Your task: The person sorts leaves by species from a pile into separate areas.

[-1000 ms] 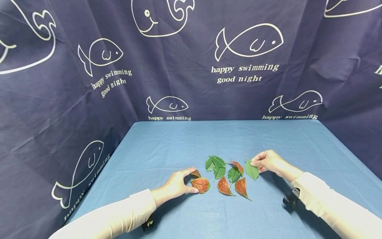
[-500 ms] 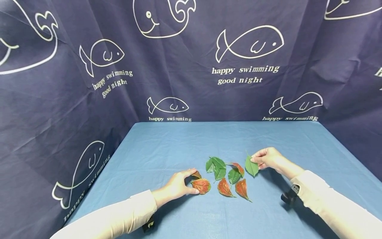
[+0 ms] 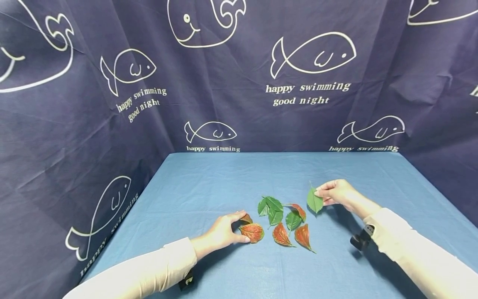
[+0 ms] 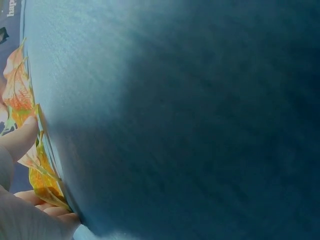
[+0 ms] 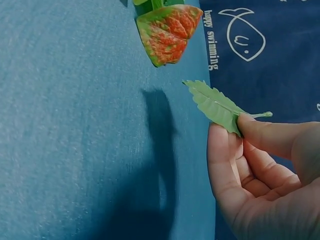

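In the head view my right hand [image 3: 337, 194] pinches a green leaf [image 3: 315, 201] between thumb and fingers, off the cloth. The right wrist view shows this leaf [image 5: 212, 102] with its short stem past the thumb. My left hand [image 3: 222, 230] rests on the cloth, thumb and fingers spread apart. Its thumb touches an orange-red leaf [image 3: 252, 233], and its fingertips reach a brownish leaf [image 3: 246, 219]. The left wrist view has the thumb [image 4: 22, 137] by the leaves at the left edge. Overlapping green leaves [image 3: 272, 207] lie between the hands.
Two red leaves [image 3: 281, 235] [image 3: 303, 236] lie in front. Behind them a green leaf [image 3: 293, 219] sits beside a curled red leaf [image 3: 298, 211]. Blue cloth [image 3: 224, 178] covers the table, and a dark fish-print curtain [image 3: 239, 91] stands around it.
My right hand has moved up and away from the front with the green leaf, to a spot farther back. The left hand and the other leaves have stayed in place.
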`<act>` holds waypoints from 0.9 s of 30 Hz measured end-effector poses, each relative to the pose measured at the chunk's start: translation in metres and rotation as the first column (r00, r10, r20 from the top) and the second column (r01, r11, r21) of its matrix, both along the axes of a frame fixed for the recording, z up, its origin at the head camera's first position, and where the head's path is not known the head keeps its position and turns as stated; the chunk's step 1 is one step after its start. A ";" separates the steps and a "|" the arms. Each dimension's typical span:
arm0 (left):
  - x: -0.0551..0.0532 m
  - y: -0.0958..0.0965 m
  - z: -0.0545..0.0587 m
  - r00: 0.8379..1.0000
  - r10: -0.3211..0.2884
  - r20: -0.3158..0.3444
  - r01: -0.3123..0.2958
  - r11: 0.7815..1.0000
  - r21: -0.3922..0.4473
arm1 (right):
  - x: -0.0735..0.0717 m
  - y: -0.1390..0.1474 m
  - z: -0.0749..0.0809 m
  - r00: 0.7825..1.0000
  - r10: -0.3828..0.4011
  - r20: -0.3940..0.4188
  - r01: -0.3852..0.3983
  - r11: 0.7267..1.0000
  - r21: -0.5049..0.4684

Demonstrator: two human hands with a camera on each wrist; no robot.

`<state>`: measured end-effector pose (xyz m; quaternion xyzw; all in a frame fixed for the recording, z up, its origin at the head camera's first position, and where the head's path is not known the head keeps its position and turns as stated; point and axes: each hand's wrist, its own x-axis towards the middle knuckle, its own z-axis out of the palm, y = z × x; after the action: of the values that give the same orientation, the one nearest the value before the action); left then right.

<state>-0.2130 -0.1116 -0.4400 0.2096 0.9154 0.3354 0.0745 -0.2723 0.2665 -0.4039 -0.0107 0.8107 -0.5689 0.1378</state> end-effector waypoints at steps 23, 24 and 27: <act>0.001 0.000 0.002 1.000 -0.001 0.018 0.001 1.000 -0.003 | -0.021 0.017 0.001 0.998 -0.016 0.062 0.027 0.982 -0.185; 0.000 0.000 0.001 1.000 0.002 0.021 -0.002 1.000 -0.001 | -0.022 0.017 0.001 0.998 -0.018 0.064 0.030 0.981 -0.193; 0.000 -0.001 0.001 1.000 0.005 0.022 -0.005 1.000 -0.003 | -0.026 0.017 0.002 0.997 -0.026 0.067 0.041 0.970 -0.239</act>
<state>-0.2131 -0.1122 -0.4392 0.2036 0.9155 0.3366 0.0842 -0.2984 0.2839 -0.4022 0.0045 0.7314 -0.6649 0.1514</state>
